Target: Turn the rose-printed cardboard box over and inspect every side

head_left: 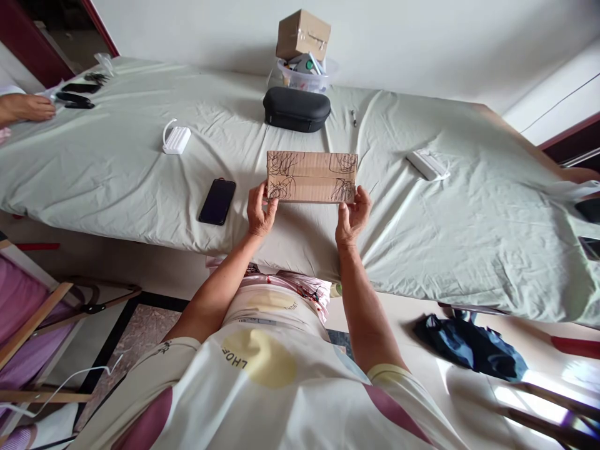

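Observation:
A flat brown cardboard box (pixel 312 169) with black pen scribbles at its corners is held between both hands, close to the front edge of the cloth-covered table. My left hand (pixel 260 209) grips its left end, thumb on the near corner. At the other end, my right hand (pixel 354 215) grips the near right corner, its thumb along the front edge. The fingers beneath and behind the box are partly hidden. Nearest to my left hand lies a black smartphone (pixel 217 202). Beyond the box sits a black zipped case (pixel 297 109).
A white power bank (pixel 177 140) lies left and another white device (pixel 428 165) right. Behind the case, a clear plastic tub (pixel 304 81) of items carries a cardboard carton (pixel 304 34). A small dark pen-like item (pixel 354 119) lies nearby. Another person's hand (pixel 35 107) rests far left.

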A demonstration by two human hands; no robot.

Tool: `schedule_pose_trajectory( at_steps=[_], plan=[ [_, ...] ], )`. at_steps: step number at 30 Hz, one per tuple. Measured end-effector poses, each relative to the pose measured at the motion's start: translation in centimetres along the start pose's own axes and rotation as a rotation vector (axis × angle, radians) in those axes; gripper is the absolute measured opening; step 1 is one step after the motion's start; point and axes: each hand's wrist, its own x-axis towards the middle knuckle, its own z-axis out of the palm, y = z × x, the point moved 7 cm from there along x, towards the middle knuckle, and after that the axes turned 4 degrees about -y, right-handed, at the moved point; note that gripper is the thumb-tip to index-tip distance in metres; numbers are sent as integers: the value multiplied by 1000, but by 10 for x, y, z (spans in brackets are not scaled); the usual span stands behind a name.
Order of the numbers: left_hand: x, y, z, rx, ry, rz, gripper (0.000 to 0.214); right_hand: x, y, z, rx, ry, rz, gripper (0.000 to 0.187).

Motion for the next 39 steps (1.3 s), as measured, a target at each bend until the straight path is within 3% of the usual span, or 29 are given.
schedule_pose_trajectory(
  at_steps=[6,13,19,22,25,29,32,39],
  plan=[
    [0,-8,6,-11,-27,-1,75,0,4,0,-82,-25,14,71],
    [-1,-33,23,109,-130,-116,54,-1,19,17,-80,-176,194,68],
    [-2,-40,29,157,-171,-203,42,-7,38,24,-281,-319,356,50],
    [-3,-42,30,185,-161,-225,37,-8,40,24,-336,-331,381,45],
    [-3,-41,29,170,-131,-221,29,-7,39,23,-323,-323,373,45],
    [-3,-37,24,124,-69,-209,20,-4,32,19,-257,-276,312,60],
    [-2,-31,21,111,-56,-184,22,-1,27,14,-222,-222,261,68],
    [-1,-30,23,92,-70,-164,33,1,25,12,-186,-170,162,64]
  ],
)
